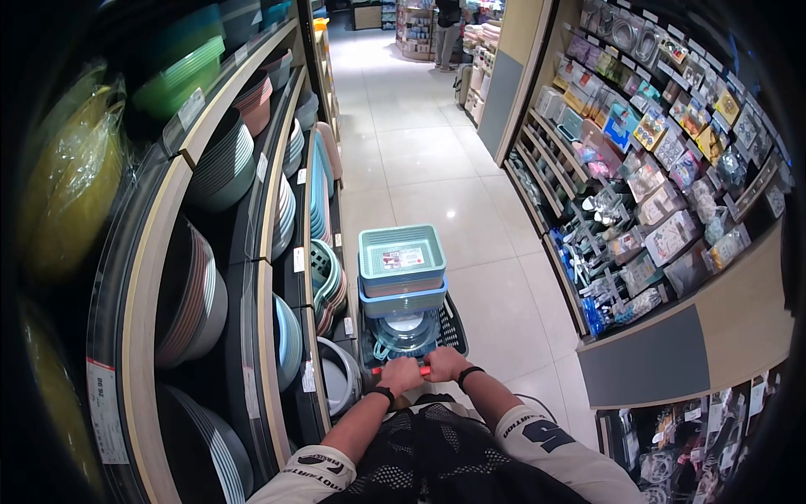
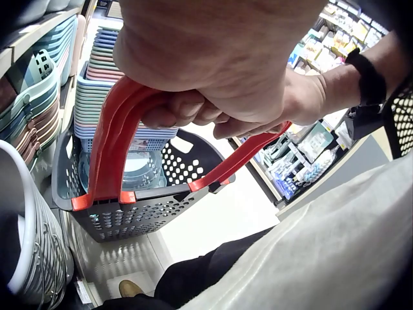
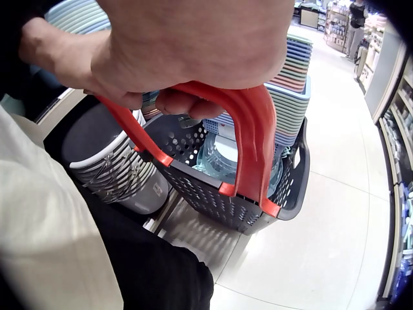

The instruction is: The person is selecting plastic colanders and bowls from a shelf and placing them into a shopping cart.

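Note:
Both hands grip the red handle (image 2: 111, 145) of a dark grey shopping basket (image 2: 139, 219) with perforated sides. In the head view my left hand (image 1: 401, 375) is on the handle's left part, and close beside it my right hand (image 1: 446, 364) holds the right part. Fingers of both hands curl round the handle. Inside the basket, a tall stack of pastel plastic baskets (image 1: 405, 254) rises above the rim at the far end. Nearer the handle lie clear bluish plastic containers (image 3: 222, 155), partly hidden by the handle in the right wrist view.
Close on the left, shelves hold stacked basins (image 1: 197, 294) and nested grey buckets (image 3: 106, 158) stand low beside the basket. Packaged goods (image 1: 646, 202) hang on the right. Ahead runs a tiled aisle (image 1: 420, 151) with a person (image 1: 447, 34) far off.

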Tool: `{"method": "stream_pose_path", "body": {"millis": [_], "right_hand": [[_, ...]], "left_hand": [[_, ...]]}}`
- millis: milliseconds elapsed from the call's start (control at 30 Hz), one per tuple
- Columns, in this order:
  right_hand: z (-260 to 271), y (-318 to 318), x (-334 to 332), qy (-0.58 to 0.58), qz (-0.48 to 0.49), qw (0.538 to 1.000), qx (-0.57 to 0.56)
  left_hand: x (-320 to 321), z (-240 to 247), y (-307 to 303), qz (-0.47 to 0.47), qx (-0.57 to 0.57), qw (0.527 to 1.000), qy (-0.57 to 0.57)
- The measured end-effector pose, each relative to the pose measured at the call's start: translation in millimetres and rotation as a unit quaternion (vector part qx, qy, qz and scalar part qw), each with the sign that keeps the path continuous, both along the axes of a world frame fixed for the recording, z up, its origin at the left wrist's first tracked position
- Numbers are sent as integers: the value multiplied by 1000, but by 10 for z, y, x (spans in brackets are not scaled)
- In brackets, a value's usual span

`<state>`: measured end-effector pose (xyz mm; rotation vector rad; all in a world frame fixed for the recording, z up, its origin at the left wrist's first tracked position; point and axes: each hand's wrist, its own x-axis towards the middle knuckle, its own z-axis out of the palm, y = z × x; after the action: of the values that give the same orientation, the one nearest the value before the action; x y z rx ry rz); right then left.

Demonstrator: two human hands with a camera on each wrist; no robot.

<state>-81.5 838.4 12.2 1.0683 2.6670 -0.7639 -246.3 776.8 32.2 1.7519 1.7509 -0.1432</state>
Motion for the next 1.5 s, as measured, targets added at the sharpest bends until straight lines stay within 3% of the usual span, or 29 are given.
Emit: {"method": "stream_pose_path", "body": {"millis": [1500], "right_hand": [[90, 14, 10, 2, -5, 1000, 5]], "left_hand": [[19, 42, 15, -5, 15, 1000, 4]]}}
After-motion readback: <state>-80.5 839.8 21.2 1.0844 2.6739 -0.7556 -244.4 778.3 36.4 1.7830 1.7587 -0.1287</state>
